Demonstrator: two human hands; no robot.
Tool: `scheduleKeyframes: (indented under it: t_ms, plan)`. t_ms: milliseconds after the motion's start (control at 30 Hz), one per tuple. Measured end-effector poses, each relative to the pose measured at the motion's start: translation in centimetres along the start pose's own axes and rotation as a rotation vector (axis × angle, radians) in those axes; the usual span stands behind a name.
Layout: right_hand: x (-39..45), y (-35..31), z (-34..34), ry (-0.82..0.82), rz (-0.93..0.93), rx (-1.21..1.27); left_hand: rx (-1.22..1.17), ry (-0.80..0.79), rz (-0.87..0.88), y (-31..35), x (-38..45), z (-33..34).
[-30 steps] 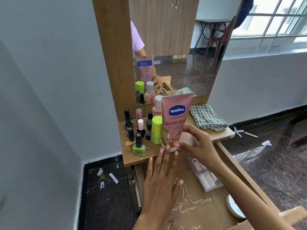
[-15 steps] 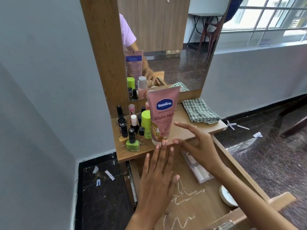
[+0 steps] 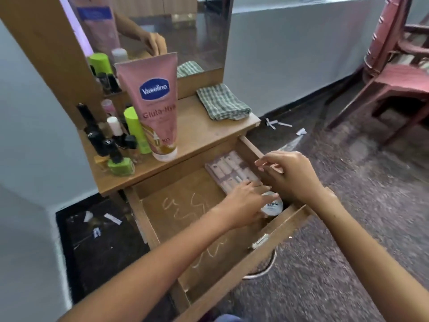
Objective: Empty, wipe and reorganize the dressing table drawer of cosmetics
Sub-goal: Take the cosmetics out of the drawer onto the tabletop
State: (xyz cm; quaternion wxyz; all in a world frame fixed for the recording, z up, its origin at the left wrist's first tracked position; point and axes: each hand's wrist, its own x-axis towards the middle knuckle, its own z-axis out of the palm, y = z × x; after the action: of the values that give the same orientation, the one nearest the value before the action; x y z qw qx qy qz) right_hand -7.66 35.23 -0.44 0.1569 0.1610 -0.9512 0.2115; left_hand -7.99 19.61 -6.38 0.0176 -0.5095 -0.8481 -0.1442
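Note:
The wooden drawer (image 3: 274,242) is pulled out, with white scribbled streaks on its floor. At its back right lies a clear case of small white items (image 3: 228,169). In front of the case sits a round white jar (image 3: 274,205). My left hand (image 3: 243,201) reaches across the drawer and its fingers close round the jar's left side. My right hand (image 3: 287,175) hovers over the drawer's right wall with loosely curled fingers and holds nothing. A pink Vaseline tube (image 3: 155,108) stands upright on the table top (image 3: 199,133).
Several nail polish bottles (image 3: 116,156) and a green cylinder (image 3: 135,129) crowd the top's left side. A folded checked cloth (image 3: 222,102) lies at the right, under the mirror (image 3: 176,31). A red chair (image 3: 394,75) stands on the floor to the right.
Both hands left the Vaseline tube, which now stands alone on the top. They dropped into the drawer's right side, and my view tilted down.

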Motion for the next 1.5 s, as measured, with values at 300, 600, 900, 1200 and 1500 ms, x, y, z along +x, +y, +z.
scheduleKeyframes:
  t_ms: [300, 600, 900, 1200, 1500]
  plan:
    - [-0.5, -0.2, 1.1, -0.014, -0.043, -0.025, -0.01, -0.017, 0.001, -1.0, 2.3, 1.2]
    - [0.7, -1.9, 1.7, -0.042, -0.112, 0.17, -0.344, 0.171, -0.376, -0.9, -3.6, -4.5]
    - [3.2, -6.9, 1.8, -0.212, -0.134, 0.633, -0.236, 0.716, -0.675, -0.7, -9.4, -8.7]
    - [6.5, -5.9, 1.8, -0.33, -0.248, 0.568, -0.132, 0.754, -0.658, -1.3, -7.9, -8.6]
    - [8.9, -5.4, 3.2, -0.215, -0.182, 0.559, 0.262, 0.508, -0.708, -1.1, -6.0, -7.1]
